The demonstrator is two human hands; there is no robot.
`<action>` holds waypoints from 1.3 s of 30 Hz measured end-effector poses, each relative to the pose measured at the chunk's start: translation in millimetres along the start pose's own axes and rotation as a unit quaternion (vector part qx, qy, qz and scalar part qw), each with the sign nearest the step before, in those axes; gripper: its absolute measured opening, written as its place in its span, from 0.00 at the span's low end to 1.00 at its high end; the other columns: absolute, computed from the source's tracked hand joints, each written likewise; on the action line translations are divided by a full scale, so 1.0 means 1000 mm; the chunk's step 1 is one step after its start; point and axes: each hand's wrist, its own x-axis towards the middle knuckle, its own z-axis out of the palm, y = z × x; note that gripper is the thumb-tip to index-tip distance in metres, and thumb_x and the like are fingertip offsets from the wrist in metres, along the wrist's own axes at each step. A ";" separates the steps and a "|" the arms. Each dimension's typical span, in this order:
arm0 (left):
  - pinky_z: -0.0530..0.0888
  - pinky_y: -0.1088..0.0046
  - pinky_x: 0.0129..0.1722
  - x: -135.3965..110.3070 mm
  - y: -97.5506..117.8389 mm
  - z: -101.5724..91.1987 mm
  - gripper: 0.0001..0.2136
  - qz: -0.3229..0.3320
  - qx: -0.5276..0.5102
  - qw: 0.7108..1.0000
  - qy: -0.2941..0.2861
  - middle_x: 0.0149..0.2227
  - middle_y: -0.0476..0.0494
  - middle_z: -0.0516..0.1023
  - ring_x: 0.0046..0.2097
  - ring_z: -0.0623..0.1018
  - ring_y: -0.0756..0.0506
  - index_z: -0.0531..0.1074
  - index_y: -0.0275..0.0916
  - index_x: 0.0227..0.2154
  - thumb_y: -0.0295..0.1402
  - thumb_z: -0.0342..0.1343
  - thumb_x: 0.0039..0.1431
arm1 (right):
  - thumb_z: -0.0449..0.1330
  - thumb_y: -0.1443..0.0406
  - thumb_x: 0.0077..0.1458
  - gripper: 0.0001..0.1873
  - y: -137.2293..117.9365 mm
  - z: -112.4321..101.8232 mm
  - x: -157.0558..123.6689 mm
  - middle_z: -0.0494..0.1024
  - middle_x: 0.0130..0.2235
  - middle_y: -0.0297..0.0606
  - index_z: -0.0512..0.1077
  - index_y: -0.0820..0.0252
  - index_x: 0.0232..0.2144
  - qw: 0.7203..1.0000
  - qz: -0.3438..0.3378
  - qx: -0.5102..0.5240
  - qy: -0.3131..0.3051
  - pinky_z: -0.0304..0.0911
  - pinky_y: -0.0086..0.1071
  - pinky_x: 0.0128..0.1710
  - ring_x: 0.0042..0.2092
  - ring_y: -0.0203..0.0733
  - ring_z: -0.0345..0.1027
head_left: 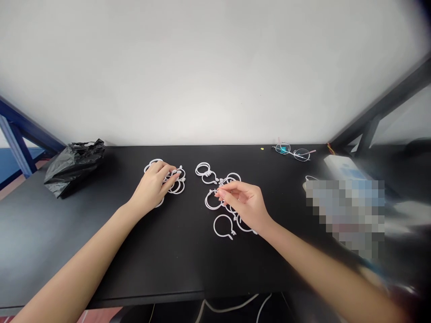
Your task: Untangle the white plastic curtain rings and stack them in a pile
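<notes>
On the black table, two loose groups of white plastic rings lie apart, each ring with a gap and small knobbed ends, like shower curtain rings. My left hand [153, 186] rests over the left group of rings [177, 187], thumb and forefinger closed at the knobbed ends of one ring; the palm hides others. Above the right group, my right hand [244, 201] is pinched, its fingertips at the ends of a ring [213, 207]. A single ring [222, 225] lies nearest the front of that group. Behind it, further rings [203, 169] overlap.
A crumpled black plastic bag [76, 166] sits at the left end of the black table [161, 264]. Eyeglasses [292, 151] lie at the back right, near a tiny yellow scrap [262, 148]. A white box [341, 168] and a blurred-out item stand right. White wall behind; cables [232, 309] hang below the front edge.
</notes>
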 end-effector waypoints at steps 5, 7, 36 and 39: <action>0.69 0.63 0.44 -0.001 -0.006 0.004 0.12 0.017 0.005 1.000 -0.007 0.37 0.41 0.72 0.41 0.71 0.42 0.71 0.37 0.38 0.37 0.45 0.70 | 0.66 0.62 0.55 0.05 -0.001 0.000 0.001 0.82 0.32 0.37 0.80 0.58 0.31 1.000 0.011 -0.008 -0.001 0.71 0.30 0.29 0.33 0.39 0.77; 0.69 0.63 0.43 -0.001 -0.006 0.005 0.12 0.018 0.005 1.000 -0.013 0.36 0.42 0.71 0.39 0.70 0.42 0.71 0.36 0.37 0.36 0.44 0.70 | 0.66 0.62 0.55 0.05 -0.001 0.000 0.002 0.82 0.32 0.38 0.80 0.58 0.31 1.000 0.010 -0.007 0.001 0.71 0.30 0.29 0.33 0.40 0.77; 0.70 0.66 0.38 -0.017 0.077 0.015 0.09 0.179 -0.075 0.969 -0.155 0.37 0.43 0.71 0.36 0.70 0.45 0.71 0.37 0.43 0.32 0.46 0.70 | 0.66 0.62 0.55 0.05 0.001 0.003 0.002 0.82 0.32 0.37 0.79 0.58 0.31 1.000 0.018 -0.025 -0.005 0.71 0.30 0.30 0.35 0.41 0.77; 0.70 0.68 0.35 -0.016 0.078 0.014 0.11 0.193 -0.079 0.968 -0.142 0.35 0.44 0.71 0.34 0.69 0.46 0.71 0.37 0.39 0.31 0.44 0.71 | 0.65 0.62 0.55 0.05 0.001 0.003 0.003 0.82 0.32 0.37 0.79 0.58 0.31 0.999 0.019 -0.027 -0.005 0.71 0.31 0.30 0.35 0.41 0.77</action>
